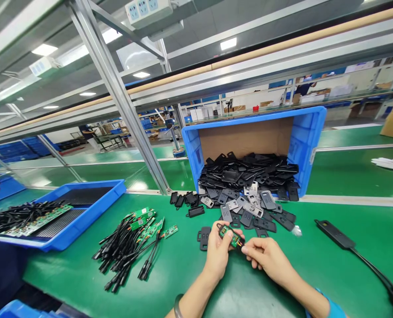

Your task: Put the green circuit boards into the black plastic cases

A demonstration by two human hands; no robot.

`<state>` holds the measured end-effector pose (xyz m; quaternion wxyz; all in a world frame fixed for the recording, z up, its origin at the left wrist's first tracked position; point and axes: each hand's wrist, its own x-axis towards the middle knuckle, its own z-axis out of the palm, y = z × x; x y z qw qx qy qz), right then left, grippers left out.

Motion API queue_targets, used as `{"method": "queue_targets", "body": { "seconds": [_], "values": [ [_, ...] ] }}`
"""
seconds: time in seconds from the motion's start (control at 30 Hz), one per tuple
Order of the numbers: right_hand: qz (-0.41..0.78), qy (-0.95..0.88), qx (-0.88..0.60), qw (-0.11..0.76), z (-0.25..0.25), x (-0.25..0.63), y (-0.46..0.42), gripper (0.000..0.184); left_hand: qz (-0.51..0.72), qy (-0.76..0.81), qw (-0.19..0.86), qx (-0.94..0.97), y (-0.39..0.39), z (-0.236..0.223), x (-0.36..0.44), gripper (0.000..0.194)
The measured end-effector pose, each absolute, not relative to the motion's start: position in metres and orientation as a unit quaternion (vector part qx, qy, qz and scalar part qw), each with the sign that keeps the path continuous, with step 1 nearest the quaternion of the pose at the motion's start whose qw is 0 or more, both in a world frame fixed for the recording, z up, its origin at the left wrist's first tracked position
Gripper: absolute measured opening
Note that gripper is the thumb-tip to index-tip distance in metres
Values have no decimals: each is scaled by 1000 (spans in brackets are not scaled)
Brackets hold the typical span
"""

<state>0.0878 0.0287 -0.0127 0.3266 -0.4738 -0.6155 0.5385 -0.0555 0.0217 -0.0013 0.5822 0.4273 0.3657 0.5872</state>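
My left hand (pixel 219 246) is closed round a black plastic housing with a green circuit board (pixel 233 237) lying in it. Its thumb presses on the board. At the board's near right end, where thin coloured wires show, my right hand (pixel 262 256) pinches the black cable (pixel 242 248); most of that cable is hidden by the fingers. Just left of my left hand lies a loose black housing piece (pixel 203 238). Beyond both hands, black and grey plastic covers (pixel 246 217) spread out in a heap.
A blue bin (pixel 311 152) on its side spills black housings. Green boards with black cables (pixel 123 247) are piled to the left, near a blue tray (pixel 62 240) of more boards. A finished-looking cased unit (pixel 336 234) with cable lies right. A metal post (pixel 123 101) rises behind.
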Motion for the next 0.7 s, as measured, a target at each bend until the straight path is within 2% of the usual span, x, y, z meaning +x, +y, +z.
{"method": "queue_targets", "body": {
  "seconds": [0.17, 0.3, 0.47, 0.6, 0.7],
  "values": [
    [567, -621, -453, 296, -13, 90, 32, 43, 588, 366, 584, 424, 20, 1, -56, 20],
    [549, -642, -451, 289, -13, 91, 34, 40, 592, 373, 556, 449, 20, 3, -55, 20],
    [417, -697, -501, 299, -11, 85, 30, 38, 594, 402, 521, 463, 19, 3, -54, 21],
    [405, -731, -473, 279, -7, 88, 32, 36, 593, 410, 539, 436, 23, 3, -55, 28],
    [269, -790, -474, 282, -6, 108, 44, 28, 576, 441, 562, 397, 27, 3, -57, 32]
  ]
}}
